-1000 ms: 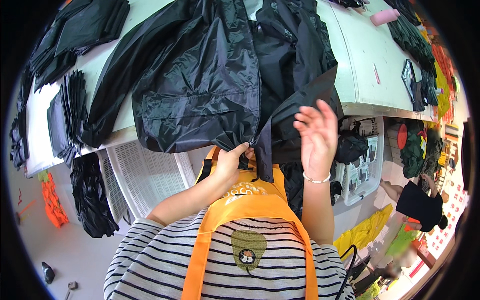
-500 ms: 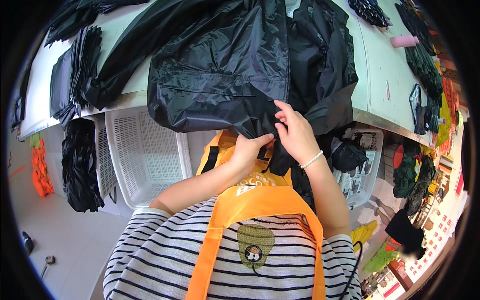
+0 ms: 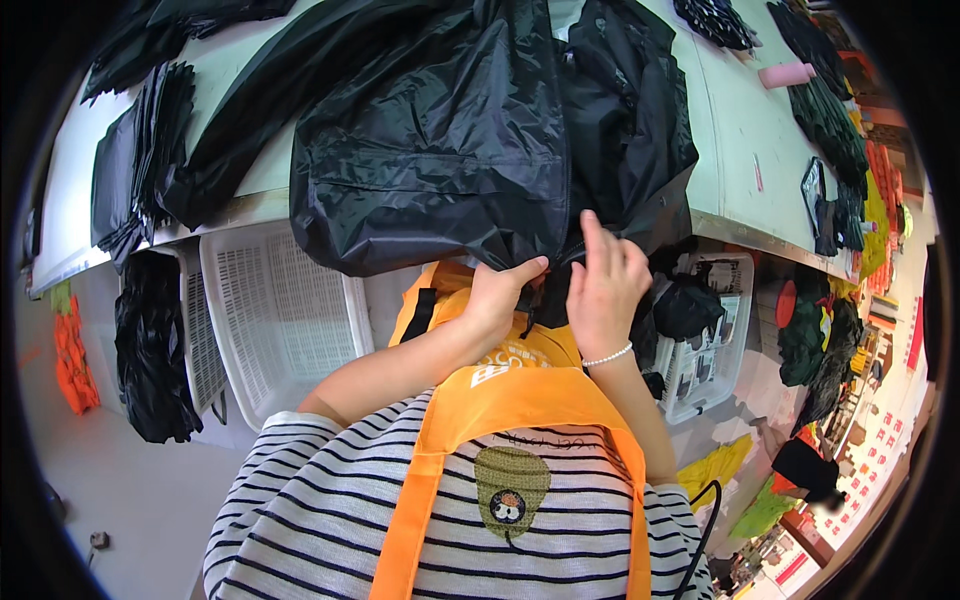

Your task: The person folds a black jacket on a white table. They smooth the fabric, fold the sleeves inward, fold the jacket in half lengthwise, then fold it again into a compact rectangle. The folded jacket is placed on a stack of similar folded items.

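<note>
My left grip (image 3: 497, 300) pinches the black jacket (image 3: 430, 140) at six o'clock, right grip (image 3: 608, 300) loose! Looks light, slippery; hem (image 3: 400, 258) seems best.

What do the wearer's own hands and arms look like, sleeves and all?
The left hand is ungloved, with no jewellery visible; the right hand, also ungloved, has a bracelet of small pale beads at the wrist. The short sleeves are whitish with thin dark stripes.

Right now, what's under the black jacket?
The jacket lies on the white table, which shows on both sides; anything else directly beneath is covered.
</note>
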A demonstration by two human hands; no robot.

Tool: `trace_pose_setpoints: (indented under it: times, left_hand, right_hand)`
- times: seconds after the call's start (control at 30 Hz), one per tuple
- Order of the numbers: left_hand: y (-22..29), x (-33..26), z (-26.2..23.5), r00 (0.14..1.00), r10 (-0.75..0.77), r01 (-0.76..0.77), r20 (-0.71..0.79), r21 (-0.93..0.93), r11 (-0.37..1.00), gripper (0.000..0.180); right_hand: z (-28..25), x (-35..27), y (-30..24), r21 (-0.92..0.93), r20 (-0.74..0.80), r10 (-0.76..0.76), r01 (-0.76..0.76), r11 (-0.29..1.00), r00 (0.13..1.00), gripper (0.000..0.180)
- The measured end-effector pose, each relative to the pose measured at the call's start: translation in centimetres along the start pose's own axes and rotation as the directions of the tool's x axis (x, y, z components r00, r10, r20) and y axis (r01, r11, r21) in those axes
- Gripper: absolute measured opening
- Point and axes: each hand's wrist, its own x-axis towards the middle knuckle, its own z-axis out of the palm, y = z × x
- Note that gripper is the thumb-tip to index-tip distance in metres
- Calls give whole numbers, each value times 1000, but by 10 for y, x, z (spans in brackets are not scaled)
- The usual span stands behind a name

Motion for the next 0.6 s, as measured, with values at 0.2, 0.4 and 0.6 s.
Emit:
trace_pose_setpoints:
  times: [0.2,0.4,0.6]
  left_hand:
    - [5,-5,2,998,-56,56,-1,-7,998,13]
    - [6,-13,0,999,50,-50,15,46,998,16]
    - [29,-43,0,985,149,-166,91,231,959,19]
  right_hand:
    - [4,8,-4,277,181,-100,47,960,978,59]
    - [-11,20,2,192,226,-104,61,980,969,44]
    - [-29,55,15,142,93,-190,176,974,977,27]
